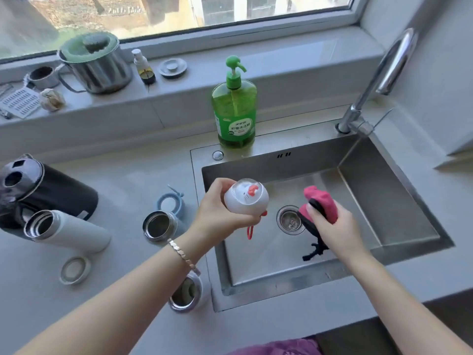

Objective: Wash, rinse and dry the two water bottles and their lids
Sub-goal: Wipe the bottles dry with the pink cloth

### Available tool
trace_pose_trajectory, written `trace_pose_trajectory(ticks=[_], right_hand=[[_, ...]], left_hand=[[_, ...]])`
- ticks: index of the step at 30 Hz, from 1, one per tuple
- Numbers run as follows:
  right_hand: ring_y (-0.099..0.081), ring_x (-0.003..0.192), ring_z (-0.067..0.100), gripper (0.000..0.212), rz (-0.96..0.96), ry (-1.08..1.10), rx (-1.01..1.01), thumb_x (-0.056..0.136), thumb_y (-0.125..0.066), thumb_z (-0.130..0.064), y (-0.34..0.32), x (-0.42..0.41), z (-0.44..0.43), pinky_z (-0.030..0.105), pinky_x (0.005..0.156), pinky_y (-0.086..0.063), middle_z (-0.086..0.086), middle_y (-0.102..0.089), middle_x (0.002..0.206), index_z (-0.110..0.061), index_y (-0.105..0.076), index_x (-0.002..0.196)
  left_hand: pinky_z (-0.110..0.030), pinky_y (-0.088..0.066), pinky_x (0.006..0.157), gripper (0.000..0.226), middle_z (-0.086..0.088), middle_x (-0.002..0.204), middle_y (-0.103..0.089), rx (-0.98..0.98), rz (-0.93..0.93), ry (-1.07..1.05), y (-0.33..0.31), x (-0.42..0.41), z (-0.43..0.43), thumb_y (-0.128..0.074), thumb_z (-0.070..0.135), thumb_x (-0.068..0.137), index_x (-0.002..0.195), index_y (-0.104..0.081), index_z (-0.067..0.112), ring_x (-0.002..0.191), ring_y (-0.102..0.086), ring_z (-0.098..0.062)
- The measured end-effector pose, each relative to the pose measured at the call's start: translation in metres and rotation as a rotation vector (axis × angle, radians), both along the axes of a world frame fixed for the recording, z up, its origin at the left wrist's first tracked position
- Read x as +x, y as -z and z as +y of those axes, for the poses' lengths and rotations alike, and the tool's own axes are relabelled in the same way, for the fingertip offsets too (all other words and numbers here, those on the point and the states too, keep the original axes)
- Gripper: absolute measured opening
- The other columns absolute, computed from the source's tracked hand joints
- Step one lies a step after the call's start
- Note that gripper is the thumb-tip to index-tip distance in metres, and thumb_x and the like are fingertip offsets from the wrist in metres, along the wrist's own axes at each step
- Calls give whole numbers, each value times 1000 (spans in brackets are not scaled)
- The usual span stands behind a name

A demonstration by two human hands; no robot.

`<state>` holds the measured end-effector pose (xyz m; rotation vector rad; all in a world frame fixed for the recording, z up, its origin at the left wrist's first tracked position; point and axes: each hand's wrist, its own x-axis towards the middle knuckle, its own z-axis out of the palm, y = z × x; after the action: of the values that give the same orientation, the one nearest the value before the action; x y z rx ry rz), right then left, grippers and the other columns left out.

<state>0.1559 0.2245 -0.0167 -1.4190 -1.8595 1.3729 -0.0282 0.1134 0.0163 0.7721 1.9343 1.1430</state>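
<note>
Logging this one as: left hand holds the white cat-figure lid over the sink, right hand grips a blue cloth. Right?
Not quite. The head view shows the cloth in the right hand is pink with black, not blue. The left hand does hold the white lid over the sink.

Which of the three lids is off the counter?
The white cat-faced lid, gripped by the left hand over the sink; the blue lid and the pale ring lid lie on the counter.
</note>
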Motion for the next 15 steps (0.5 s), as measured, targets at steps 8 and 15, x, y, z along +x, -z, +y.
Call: trace_pose_trajectory(ticks=[8, 15], right_hand=[[-17, 139, 4, 74, 331, -551, 78, 72, -22, -86, -30, -59, -54, 25, 113, -20, -15, -19, 149, -51, -26, 138], [-53, 90, -7, 21, 387, -418, -79, 76, -56, -34, -46, -86, -51, 5, 79, -38, -6, -53, 99, -40, -63, 95]], left_hand=[[-25, -54, 63, 52, 1, 90, -67, 110, 86, 30, -15, 4, -14, -81, 18, 51, 94, -54, 28, 81, -65, -15], [-2, -41, 77, 71, 18, 93, -57, 215, 313, 53, -18, 3, -41, -89, 9, 45, 95, -50, 42, 92, -53, 10]])
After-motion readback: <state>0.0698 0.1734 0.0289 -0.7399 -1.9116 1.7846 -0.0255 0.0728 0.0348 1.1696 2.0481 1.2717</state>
